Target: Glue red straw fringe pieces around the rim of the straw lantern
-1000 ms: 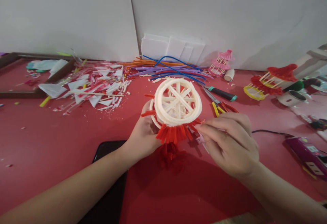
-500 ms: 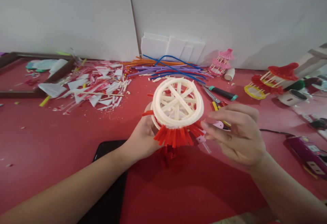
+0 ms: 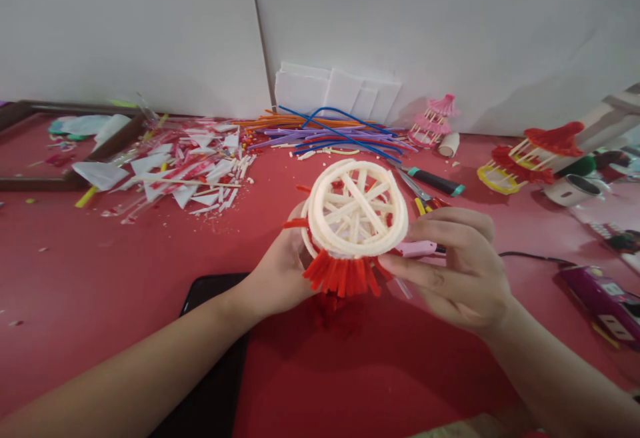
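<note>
My left hand (image 3: 283,268) is wrapped round the left side of a pipe-cleaner craft (image 3: 357,208), holding it above the red table. The craft has a cream ring on top with crossed spokes like a wheel. Below the ring, a fringe of short red pipe-cleaner pieces (image 3: 343,278) sticks out toward me, and a few more poke out at the left. At the right edge, my right hand (image 3: 457,268) has its thumb against the fringe and its fingers bent by the ring. Behind these fingers lies a pink glue gun (image 3: 417,249), partly hidden.
Scraps of paper and plastic (image 3: 185,165) lie at the left beside a brown frame (image 3: 113,141). Coloured pipe cleaners (image 3: 330,135) are piled at the back. Scissors (image 3: 423,195), a black-and-teal-handled tool (image 3: 437,181), a pink tiered model (image 3: 434,121), a red one (image 3: 533,155) and a purple power strip (image 3: 597,305) stand or lie rightward.
The craft has shifted slightly right and down, its top tilting a little. My right hand has moved left, bringing its thumb and fingers against the craft's right edge.
</note>
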`<action>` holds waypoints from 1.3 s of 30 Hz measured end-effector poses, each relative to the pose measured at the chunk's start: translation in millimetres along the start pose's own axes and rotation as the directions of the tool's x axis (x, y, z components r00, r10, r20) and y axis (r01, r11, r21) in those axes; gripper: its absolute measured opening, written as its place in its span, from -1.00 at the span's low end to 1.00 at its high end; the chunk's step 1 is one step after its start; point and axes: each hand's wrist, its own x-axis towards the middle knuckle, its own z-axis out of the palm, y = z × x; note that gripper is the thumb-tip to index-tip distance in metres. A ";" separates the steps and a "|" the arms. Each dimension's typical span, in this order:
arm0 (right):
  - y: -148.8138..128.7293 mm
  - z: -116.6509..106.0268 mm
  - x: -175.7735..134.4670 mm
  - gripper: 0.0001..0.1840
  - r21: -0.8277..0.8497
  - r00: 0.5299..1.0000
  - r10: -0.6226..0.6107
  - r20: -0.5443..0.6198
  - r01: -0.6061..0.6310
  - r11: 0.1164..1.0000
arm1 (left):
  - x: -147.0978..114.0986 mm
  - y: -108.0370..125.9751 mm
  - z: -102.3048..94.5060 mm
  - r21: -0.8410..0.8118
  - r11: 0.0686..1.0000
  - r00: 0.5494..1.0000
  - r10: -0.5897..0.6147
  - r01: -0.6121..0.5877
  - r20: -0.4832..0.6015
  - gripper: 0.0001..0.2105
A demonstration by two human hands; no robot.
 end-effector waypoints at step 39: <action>-5.4 -0.3 3.6 -0.93 0.265 0.971 0.038 0.236 -0.102 0.959 | -1.8 -4.4 -7.0 -0.049 0.998 0.965 -0.059 0.048 -0.254 -0.53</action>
